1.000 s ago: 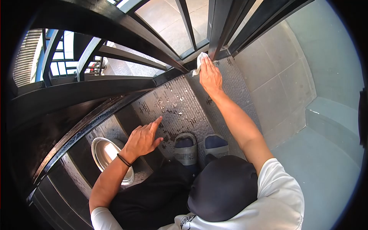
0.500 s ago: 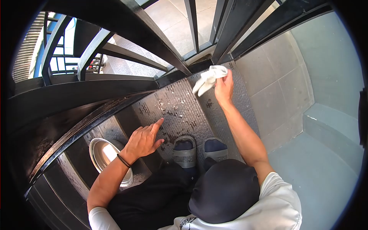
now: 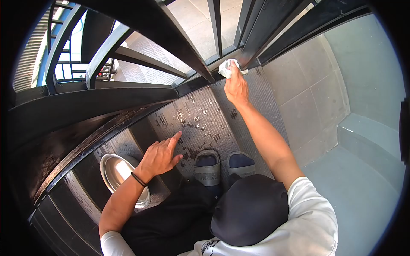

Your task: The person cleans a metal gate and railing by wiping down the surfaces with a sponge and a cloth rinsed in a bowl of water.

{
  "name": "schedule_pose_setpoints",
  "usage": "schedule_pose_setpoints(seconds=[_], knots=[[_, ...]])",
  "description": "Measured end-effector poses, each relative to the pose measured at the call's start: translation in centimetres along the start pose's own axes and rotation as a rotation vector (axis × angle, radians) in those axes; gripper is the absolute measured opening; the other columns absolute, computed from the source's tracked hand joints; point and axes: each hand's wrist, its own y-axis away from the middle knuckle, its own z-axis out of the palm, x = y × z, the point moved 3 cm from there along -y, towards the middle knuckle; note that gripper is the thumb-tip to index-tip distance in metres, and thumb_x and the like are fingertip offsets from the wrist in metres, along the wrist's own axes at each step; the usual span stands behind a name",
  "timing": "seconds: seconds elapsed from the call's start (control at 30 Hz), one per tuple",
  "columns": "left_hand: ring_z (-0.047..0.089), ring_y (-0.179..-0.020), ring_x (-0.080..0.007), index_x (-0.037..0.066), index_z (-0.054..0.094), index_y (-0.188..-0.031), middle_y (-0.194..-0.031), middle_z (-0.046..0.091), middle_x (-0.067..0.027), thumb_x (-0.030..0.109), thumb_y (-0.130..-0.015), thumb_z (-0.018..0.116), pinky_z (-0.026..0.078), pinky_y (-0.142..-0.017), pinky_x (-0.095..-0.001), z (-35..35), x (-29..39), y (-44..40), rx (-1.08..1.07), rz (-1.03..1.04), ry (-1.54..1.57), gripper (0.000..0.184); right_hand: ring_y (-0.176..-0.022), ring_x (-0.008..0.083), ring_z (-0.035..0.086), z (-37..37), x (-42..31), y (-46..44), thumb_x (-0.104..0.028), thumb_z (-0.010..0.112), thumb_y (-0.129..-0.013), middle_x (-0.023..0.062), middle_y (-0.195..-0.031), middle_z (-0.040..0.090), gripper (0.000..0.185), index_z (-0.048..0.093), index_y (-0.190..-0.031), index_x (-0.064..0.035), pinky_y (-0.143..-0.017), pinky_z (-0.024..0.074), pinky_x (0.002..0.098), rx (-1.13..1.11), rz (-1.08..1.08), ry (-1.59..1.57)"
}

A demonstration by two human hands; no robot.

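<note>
My right hand [image 3: 236, 88] is closed on a bunched white cloth [image 3: 224, 68]. It holds the cloth against the foot of the black railing [image 3: 252, 45], at the far edge of the step. Over the worn, ridged step [image 3: 194, 113], my left hand [image 3: 160, 157] has its index finger and thumb stretched out and holds nothing; its other fingers are curled. Beside my left wrist, partly covered by the forearm, a pale oval basin [image 3: 103, 165] sits on a lower step.
Two sandalled feet [image 3: 207, 168] stand on the step below my hands. A curved black side beam [image 3: 92, 104] and more stairs run along the left. On the right are a tiled landing [image 3: 303, 85] and a grey wall [image 3: 369, 77].
My right hand has moved up and left with the cloth, from above the step to the railing's foot. The cloth, hanging loose before, is now bunched up. My left hand stays put.
</note>
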Motion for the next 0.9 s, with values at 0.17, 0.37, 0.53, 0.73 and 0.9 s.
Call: schedule_pose_setpoints(seconds=[0.17, 0.37, 0.53, 0.73, 0.9], knots=[[0.064, -0.081, -0.0303, 0.002, 0.032, -0.15, -0.092, 0.065, -0.0111, 0.027, -0.086, 0.071, 0.05, -0.077, -0.0388, -1.5, 1.2, 0.0, 0.016, 0.008, -0.035, 0.078, -0.098, 0.0487, 0.064, -0.8, -0.8, 0.6, -0.006, 0.055, -0.089, 0.029, -0.12, 0.063, 0.054, 0.039, -0.141, -0.0054, -0.082, 0.0522, 0.0541, -0.038, 0.176, 0.08], [0.064, -0.083, -0.0291, 0.001, 0.034, -0.149, -0.092, 0.064, -0.0109, 0.027, -0.086, 0.071, 0.049, -0.076, -0.0379, -3.1, 2.6, -0.5, 0.059, 0.033, -0.001, 0.077, -0.094, 0.0495, 0.064, 0.5, -0.9, -0.5, -0.008, 0.054, -0.09, 0.0313, -0.115, 0.063, 0.053, 0.038, -0.14, -0.001, -0.082, 0.0519, 0.0551, 0.029, -0.046, 0.181], [0.063, -0.082, -0.0288, 0.001, 0.034, -0.148, -0.092, 0.064, -0.0108, 0.027, -0.087, 0.07, 0.049, -0.076, -0.0377, -2.8, 3.1, -0.4, 0.043, 0.064, -0.066, 0.076, -0.092, 0.0498, 0.064, -0.5, -1.6, -1.5, -0.013, 0.051, -0.092, 0.0308, -0.099, 0.067, 0.042, 0.042, -0.132, -0.0013, -0.081, 0.0496, 0.0576, -0.259, 0.3, 0.228], [0.064, -0.086, -0.0301, 0.004, 0.033, -0.149, -0.095, 0.064, -0.012, 0.03, -0.087, 0.07, 0.049, -0.079, -0.0387, -6.3, 3.8, 0.1, 0.188, 0.059, -0.08, 0.077, -0.092, 0.0493, 0.065, -5.2, -0.4, 2.2, -0.017, 0.049, -0.095, 0.0352, -0.094, 0.065, 0.028, 0.05, -0.12, -0.0028, -0.08, 0.0503, 0.0559, -0.134, 0.577, 0.177], [0.065, -0.088, -0.0309, 0.005, 0.034, -0.149, -0.099, 0.066, -0.0131, 0.032, -0.088, 0.07, 0.05, -0.081, -0.0398, -6.4, 3.6, 0.7, 0.229, 0.08, -0.077, 0.076, -0.098, 0.0349, 0.069, -12.8, -3.8, 0.3, -0.015, 0.048, -0.095, 0.0193, -0.109, 0.068, 0.024, 0.056, -0.115, -0.0038, -0.081, 0.0536, 0.0486, 0.023, 0.707, -0.759]])
